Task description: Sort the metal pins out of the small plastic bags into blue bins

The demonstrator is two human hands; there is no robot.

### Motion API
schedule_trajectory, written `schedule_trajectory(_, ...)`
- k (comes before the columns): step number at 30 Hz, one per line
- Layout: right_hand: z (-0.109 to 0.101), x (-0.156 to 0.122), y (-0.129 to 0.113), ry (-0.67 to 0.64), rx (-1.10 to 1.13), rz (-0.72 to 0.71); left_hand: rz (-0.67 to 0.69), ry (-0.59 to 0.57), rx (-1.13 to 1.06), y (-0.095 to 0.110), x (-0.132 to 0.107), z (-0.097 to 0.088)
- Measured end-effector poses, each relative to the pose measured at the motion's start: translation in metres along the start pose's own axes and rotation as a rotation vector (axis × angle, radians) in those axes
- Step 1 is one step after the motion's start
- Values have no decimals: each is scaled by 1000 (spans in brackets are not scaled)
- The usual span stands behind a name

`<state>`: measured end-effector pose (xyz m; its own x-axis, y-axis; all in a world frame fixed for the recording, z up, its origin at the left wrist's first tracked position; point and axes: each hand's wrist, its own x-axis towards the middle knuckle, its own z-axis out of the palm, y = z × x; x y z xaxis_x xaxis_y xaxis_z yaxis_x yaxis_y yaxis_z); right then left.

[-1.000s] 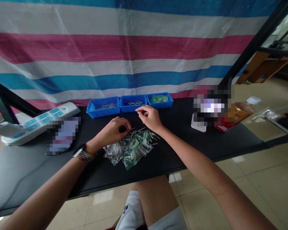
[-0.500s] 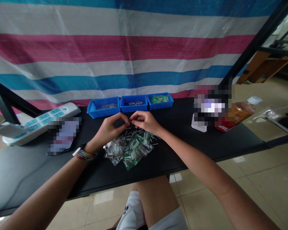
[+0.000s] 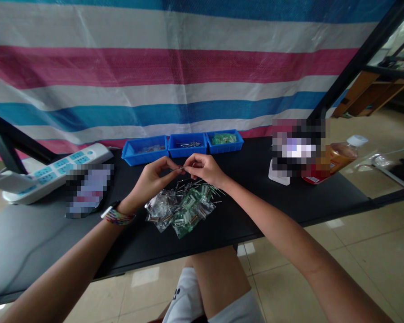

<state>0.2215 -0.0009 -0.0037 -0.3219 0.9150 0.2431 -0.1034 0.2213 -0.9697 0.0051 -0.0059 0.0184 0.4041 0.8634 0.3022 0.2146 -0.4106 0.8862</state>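
Thin metallic piece (image 3: 182,168): it sits where the fingertips of both hands meet, above the far edge of a loose pile on the black table (image 3: 128,251). The left hand (image 3: 155,176) pinches it between thumb and forefinger; the right hand (image 3: 207,170) grips it from the right, its thumb and forefinger closed at the same spot. The piece is too small to make out its exact shape.

Just beneath the hands lie scattered metal pins (image 3: 217,190). Touching them on the near side are green packets (image 3: 186,215), with clear packets (image 3: 161,205) just to their left.

Beyond the hands, three blue bins stand in a row: the left bin (image 3: 146,158) holds small, indistinct contents, the middle bin (image 3: 188,152) thin metal pieces, and the right bin (image 3: 226,147) green packets. At the far left lies a white power strip (image 3: 62,167). Well to the right, a bottle (image 3: 342,154) leans beside a pixelated area. A striped sheet (image 3: 175,67) hangs behind the bins.
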Motion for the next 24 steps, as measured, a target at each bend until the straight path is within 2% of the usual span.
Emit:
schedule_trajectory(3, -1, 2, 2, 6, -3, -5, 27, -11, 61, 0, 0, 0)
schedule_trajectory(9, -2, 4, 9, 34, -19, -24, 93, 54, 181, 3, -1, -2)
schedule_trajectory(14, -2, 2, 8, 34, -3, -25, 88, 46, 291, 4, -1, -4)
schedule_trajectory(24, 2, -2, -4, 109, -4, -56, 68, 39, 294, -5, 0, -5)
